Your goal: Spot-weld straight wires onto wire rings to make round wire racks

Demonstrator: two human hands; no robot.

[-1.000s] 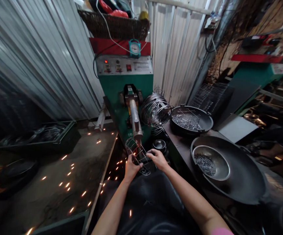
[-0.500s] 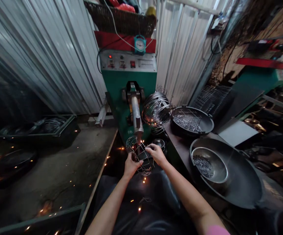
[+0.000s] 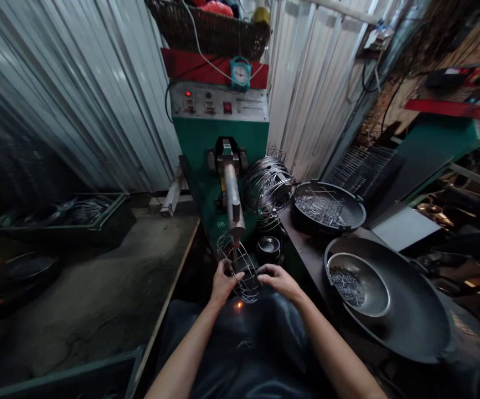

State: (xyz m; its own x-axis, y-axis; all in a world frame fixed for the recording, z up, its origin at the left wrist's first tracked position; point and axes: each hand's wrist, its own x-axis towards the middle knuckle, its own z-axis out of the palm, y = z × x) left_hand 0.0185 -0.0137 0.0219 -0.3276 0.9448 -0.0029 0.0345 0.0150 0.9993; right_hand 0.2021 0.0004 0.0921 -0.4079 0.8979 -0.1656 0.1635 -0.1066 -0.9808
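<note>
A round wire basket frame [image 3: 248,292] hangs at the lower end of the spot-welding machine's arm [image 3: 232,191], near its copper-coloured electrode tip [image 3: 235,244]. My left hand [image 3: 223,284] pinches the frame's left side, thumb reaching over the near wires. At the frame's right edge, my right hand [image 3: 279,281] has its fingers curled together against the wires. Whether a loose wire is between those fingers is too small to tell. A single spark [image 3: 238,306] glows above my dark apron [image 3: 248,354].
Right of the machine sit a bundle of wire rings [image 3: 267,183], a black pan [image 3: 354,213] of wire pieces, and a large wok [image 3: 414,310] holding a metal bowl [image 3: 376,293] of short wires. A green-edged bin [image 3: 109,216] stands on the left floor.
My right hand has moved down and right from the electrode to the frame's right edge. The spray of sparks has mostly died out. My left hand keeps its hold.
</note>
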